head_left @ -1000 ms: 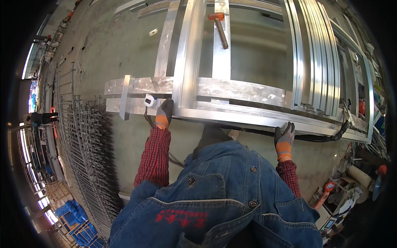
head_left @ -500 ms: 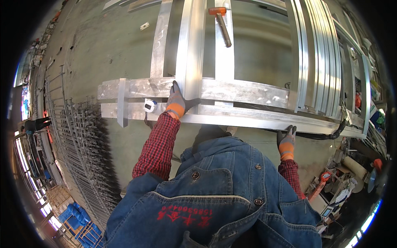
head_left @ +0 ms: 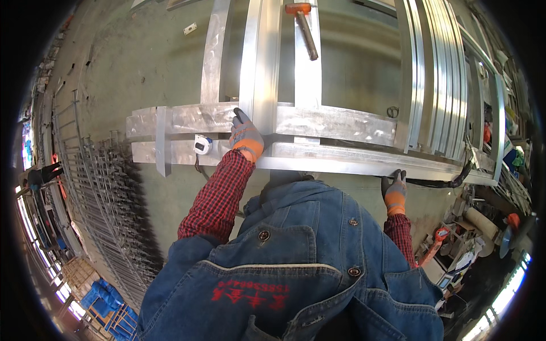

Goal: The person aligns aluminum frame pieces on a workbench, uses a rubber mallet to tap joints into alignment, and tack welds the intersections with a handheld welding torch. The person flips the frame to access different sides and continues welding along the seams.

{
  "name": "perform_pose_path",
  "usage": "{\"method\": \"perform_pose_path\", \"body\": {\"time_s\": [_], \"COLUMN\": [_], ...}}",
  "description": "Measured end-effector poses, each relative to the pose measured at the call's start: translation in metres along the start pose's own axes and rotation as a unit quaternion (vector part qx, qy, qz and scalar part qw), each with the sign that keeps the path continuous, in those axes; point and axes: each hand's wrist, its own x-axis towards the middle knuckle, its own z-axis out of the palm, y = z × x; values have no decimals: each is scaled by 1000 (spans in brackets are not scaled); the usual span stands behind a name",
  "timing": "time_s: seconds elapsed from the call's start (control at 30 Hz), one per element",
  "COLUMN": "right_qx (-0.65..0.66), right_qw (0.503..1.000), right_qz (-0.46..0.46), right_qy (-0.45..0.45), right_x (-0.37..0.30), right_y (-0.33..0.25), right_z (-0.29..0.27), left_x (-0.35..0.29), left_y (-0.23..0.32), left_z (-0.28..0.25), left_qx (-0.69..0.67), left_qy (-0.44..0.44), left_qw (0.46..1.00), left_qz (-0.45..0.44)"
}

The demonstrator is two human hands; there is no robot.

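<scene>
My left hand [head_left: 247, 137], in a grey and orange glove, grips the near end of a long shiny metal profile [head_left: 265, 62] that runs away from me. Its fingertips lie along the profile's left edge, and its thumb is hidden. At the right, my other gloved hand, my right hand [head_left: 394, 192], is closed on the near edge of a crosswise metal profile [head_left: 347, 159]. Just left of my left hand, a white and blue tape measure [head_left: 202, 144] sits on the flat metal bars [head_left: 187, 120]. Farther off, a hammer [head_left: 307, 35] with an orange head lies on another bar.
A short metal strip [head_left: 163, 139] crosses the bars at the left. Several long profiles [head_left: 441, 79] lie side by side at the right. A stack of metal racks [head_left: 108, 199] stands on the left floor. A cluttered cart [head_left: 455, 256] is at the lower right.
My left hand has turned slightly, and its thumb, spread to the right before, no longer shows. My right hand keeps its place on the profile's edge. The whole view has shifted a little.
</scene>
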Motion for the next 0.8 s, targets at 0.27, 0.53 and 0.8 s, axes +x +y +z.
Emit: {"method": "perform_pose_path", "body": {"time_s": [0.27,0.53,0.8], "right_qx": [-21,-21,5], "right_qw": [1000,999,1000], "right_qz": [13,20,-5], "right_qy": [-7,-25,-24], "right_x": [3,1,-1], "right_y": [-3,3,17], "right_z": [3,4,6], "left_x": [11,93,85], "left_y": [-8,-63,-46], "left_z": [-3,1,-5], "left_qx": [16,-139,-63], "left_qy": [-16,-37,-44], "left_qw": [1000,972,990], "left_qz": [16,184,114]}}
